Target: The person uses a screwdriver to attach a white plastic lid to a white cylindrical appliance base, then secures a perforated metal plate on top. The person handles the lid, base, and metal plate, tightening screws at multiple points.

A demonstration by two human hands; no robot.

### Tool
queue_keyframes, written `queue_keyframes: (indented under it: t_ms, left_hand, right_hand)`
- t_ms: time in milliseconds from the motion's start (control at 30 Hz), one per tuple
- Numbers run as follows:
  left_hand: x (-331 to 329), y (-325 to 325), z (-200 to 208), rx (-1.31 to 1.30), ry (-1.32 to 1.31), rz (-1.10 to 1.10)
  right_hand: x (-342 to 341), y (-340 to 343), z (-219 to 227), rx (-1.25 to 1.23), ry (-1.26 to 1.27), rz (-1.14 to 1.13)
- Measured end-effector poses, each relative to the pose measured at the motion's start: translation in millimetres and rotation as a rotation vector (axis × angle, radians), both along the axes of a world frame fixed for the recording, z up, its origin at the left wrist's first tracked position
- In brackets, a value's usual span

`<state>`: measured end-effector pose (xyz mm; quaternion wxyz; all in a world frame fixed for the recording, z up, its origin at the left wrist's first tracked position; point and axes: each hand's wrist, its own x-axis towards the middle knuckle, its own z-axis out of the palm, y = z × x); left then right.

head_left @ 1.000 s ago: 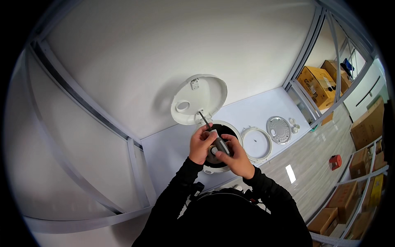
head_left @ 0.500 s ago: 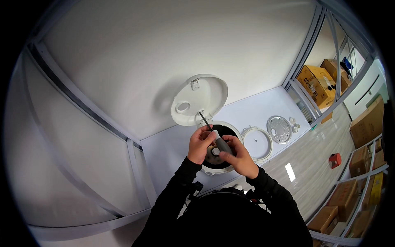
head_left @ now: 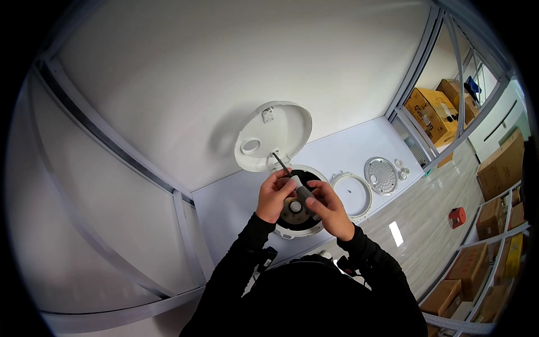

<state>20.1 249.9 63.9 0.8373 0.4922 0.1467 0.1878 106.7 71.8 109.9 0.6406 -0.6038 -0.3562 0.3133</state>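
A rice cooker with its white lid tipped up stands in front of me. Over its dark inside, where the round heating plate shows, I hold a grey-handled screwdriver aslant. The blade's tip meets the lower part of the lid near the hinge; the screw there is too small to make out. My left hand pinches the screwdriver at the front of the handle and the shaft. Further back, the fingers of my right hand are closed around the handle.
To the right on the white table lie a pale ring, a perforated metal disc and several small round parts. A wall rises behind the cooker. Cardboard boxes fill shelves at the far right, and a red object sits on the floor.
My right hand's fingers have shifted on the handle, and more of its back end shows. The left hand and the blade's tip stay nearly in place.
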Motion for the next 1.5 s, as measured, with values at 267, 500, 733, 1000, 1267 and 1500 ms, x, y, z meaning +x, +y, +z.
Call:
queue_keyframes:
  t_ms: [267, 500, 733, 1000, 1267, 1500]
  left_hand:
    - [-1, -2, 14, -0.146, -0.078, -0.046]
    - [1, -6, 8, -0.095, -0.118, -0.056]
    - [5, 1, -1, -0.055, -0.040, 0.075]
    - [2, -19, 14, 0.384, -0.045, 0.331]
    - [28, -91, 86, 0.705, -0.104, 0.048]
    - [101, -161, 74, 0.966, 0.097, 0.033]
  right_hand:
    - [0, -4, 26, -0.070, 0.393, 0.100]
    - [-4, -5, 17, -0.078, 0.272, 0.068]
    - [2, -19, 25, -0.230, -0.007, 0.104]
    - [28, -52, 11, -0.170, -0.199, 0.079]
    - [90, -101, 1, -0.190, -0.180, -0.036]
    - [163, -168, 4, -0.089, -0.100, -0.191]
